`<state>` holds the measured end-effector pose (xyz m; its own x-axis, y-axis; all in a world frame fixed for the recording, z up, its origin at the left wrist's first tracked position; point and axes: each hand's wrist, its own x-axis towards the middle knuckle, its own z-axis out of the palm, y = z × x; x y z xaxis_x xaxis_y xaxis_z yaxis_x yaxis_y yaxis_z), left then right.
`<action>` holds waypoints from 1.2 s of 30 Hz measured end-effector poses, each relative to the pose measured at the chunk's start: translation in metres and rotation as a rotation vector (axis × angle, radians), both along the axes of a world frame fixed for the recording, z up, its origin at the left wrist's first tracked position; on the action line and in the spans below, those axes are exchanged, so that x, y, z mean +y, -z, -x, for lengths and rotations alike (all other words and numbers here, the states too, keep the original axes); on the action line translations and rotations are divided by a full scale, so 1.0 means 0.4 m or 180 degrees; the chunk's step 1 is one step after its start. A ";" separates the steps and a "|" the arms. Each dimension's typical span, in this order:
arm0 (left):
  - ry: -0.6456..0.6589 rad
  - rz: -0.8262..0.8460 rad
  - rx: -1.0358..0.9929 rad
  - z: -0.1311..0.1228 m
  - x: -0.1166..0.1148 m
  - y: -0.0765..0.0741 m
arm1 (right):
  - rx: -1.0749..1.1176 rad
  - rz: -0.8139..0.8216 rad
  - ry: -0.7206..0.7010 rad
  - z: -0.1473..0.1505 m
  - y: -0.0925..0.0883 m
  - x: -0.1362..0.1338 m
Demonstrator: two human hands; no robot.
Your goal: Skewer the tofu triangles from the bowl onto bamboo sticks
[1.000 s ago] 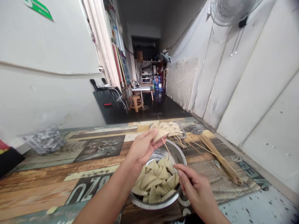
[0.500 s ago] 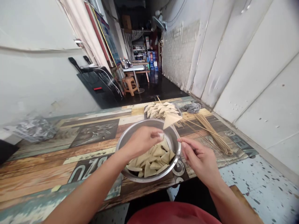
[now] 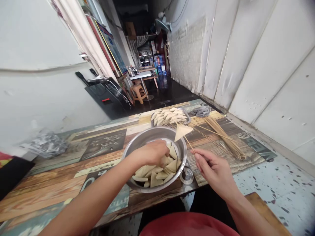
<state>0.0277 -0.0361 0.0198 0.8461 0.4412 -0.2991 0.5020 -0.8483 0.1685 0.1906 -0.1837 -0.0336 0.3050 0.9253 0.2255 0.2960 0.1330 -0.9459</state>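
Wood-print table (image 3: 105, 144) faces a narrow room (image 3: 169, 91), right hand (image 3: 215, 172) pinching 1 skewer (image 3: 189, 143), left hand (image 3: 154, 153) curled in a bowl (image 3: 182, 150), grip hidden.

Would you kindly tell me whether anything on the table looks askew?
Mildly, yes: a few loose sticks lie at a different slant from the bundle beside them, one crossing it, whereas most sticks lie together.

a tan stool (image 3: 138, 88) stands by a pale table (image 3: 142, 75), and a fan (image 3: 162, 25) juts from the right-hand wall (image 3: 189, 49).
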 end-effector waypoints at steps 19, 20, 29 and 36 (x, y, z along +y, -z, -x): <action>-0.2990 0.3969 -0.4489 0.092 0.072 -0.011 | -0.0092 -0.0066 -0.0143 0.112 0.085 -0.022; -0.3040 0.4030 -0.4557 0.094 0.073 -0.009 | -0.0058 -0.0060 -0.0110 0.114 0.089 -0.021; -0.3053 0.4079 -0.4672 0.096 0.074 -0.004 | -0.0518 -0.0198 -0.0214 0.100 0.063 -0.015; -0.3013 0.4065 -0.4721 0.097 0.070 -0.004 | -0.0676 -0.0332 -0.0209 0.101 0.049 -0.006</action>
